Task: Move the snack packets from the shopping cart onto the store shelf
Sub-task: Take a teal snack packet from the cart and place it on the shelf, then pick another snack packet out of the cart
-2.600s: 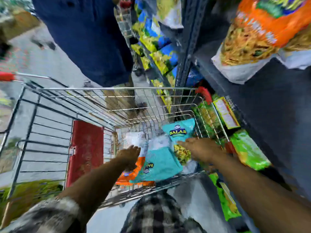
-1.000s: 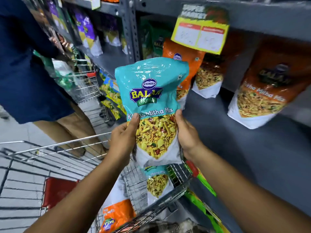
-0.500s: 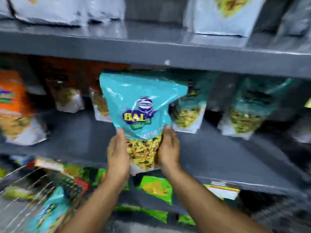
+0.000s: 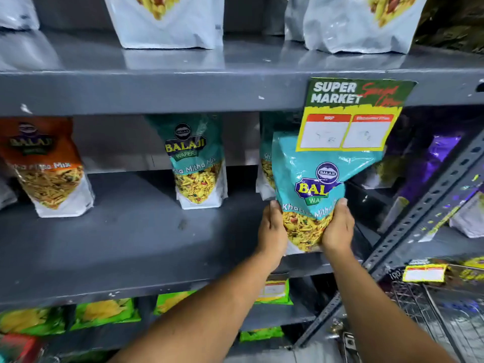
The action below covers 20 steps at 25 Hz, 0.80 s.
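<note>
Right of frame centre, left hand (image 4: 272,231) and right hand (image 4: 337,229) are gripping the lower sides of a teal packet (image 4: 311,179), holding it upright over the grey shelf (image 4: 131,231), its top tucking behind the price tag (image 4: 348,119).

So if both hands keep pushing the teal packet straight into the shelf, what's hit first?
Probably the teal packet already standing behind the held packet, gripped by the left hand and right hand; depth is unclear.

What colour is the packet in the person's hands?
Teal, with white at the bottom: the held packet, clearest in the head view.
</note>
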Each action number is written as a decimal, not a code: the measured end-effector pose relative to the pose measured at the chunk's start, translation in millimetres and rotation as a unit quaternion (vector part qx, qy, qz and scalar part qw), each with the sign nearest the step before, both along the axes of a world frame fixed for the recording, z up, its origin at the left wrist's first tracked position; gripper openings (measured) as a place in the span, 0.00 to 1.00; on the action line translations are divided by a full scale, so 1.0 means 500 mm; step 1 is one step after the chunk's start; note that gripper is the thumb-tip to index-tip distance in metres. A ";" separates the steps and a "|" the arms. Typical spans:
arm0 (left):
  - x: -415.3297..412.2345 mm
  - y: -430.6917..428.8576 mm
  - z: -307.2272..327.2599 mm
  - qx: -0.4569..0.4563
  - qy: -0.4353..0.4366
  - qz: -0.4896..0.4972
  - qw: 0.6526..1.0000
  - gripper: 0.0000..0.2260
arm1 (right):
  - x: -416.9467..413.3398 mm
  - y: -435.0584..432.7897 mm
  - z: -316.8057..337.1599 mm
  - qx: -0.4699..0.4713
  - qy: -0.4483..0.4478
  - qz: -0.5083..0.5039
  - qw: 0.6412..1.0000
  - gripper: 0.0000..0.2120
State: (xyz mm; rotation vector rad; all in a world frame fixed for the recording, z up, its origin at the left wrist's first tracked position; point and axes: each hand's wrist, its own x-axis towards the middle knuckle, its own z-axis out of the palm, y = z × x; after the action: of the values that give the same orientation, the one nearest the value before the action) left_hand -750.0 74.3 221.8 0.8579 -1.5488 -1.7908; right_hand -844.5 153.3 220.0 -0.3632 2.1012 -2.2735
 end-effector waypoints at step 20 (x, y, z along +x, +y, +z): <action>1.252 -0.234 -0.134 -0.157 -0.391 0.448 0.788 0.19 | 0.762 -0.351 0.001 0.136 0.384 0.520 0.751 0.16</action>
State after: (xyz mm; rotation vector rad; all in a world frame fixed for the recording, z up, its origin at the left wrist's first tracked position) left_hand -123.9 -42.8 154.9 1.8873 -1.3941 -0.4550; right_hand -463.4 -22.2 220.6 -2.0631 1.5825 -1.1662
